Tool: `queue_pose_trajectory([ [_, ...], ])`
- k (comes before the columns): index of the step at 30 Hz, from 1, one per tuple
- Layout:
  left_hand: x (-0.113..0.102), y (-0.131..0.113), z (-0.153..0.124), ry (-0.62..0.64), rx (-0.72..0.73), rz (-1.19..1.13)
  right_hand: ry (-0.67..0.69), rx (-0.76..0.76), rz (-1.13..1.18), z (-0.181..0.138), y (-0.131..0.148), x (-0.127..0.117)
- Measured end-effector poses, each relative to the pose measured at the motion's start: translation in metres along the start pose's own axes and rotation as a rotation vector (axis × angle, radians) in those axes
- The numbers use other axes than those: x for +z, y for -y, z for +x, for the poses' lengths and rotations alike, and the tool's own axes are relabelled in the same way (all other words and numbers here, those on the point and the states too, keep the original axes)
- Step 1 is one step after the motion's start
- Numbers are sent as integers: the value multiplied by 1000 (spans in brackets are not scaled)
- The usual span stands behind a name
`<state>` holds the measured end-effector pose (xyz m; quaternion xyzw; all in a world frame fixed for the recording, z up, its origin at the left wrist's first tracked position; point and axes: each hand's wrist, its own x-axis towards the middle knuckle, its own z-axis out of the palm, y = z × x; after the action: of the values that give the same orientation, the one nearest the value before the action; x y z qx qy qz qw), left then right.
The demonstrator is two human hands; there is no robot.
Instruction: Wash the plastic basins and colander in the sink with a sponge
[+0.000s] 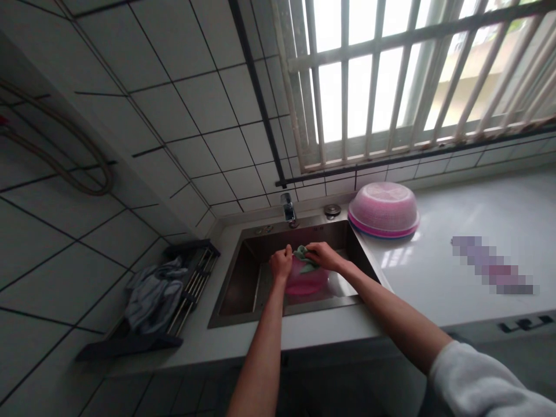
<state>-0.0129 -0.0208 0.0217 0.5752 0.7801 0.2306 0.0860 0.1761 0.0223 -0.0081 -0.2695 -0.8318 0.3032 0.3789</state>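
Both my hands are over the steel sink (243,272). My left hand (281,263) is closed on the rim of a pink bowl (306,282) held inside the sink. My right hand (322,255) is closed on a green cloth (303,255) pressed against the top of the bowl. The tap (287,208) stands just behind them at the sink's back edge. The bowl's inside is hidden by my hands.
An upturned pink basin (384,209) lies on the white counter (456,220) right of the sink. A dark dish rack (191,278) with a grey cloth (152,295) sits at the left. Tiled wall and a barred window (391,75) are behind.
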Motion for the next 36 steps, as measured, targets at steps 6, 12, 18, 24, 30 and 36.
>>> queue_pose_trajectory([
  [6,-5,17,8,-135,-158,-105,-133,77,92,-1,-8,-15],
  [12,3,36,13,-47,-301,-559,-660,459,497,1,-30,-26],
  [18,11,27,0,449,-193,-1230,-663,671,917,3,-27,-19],
  [24,5,30,1,633,-338,-1389,-618,565,902,5,-20,-23],
  [30,9,35,11,428,-511,-1556,-611,447,795,8,-11,-27],
  [36,13,32,16,263,-602,-1622,-249,-45,180,3,15,-8],
])
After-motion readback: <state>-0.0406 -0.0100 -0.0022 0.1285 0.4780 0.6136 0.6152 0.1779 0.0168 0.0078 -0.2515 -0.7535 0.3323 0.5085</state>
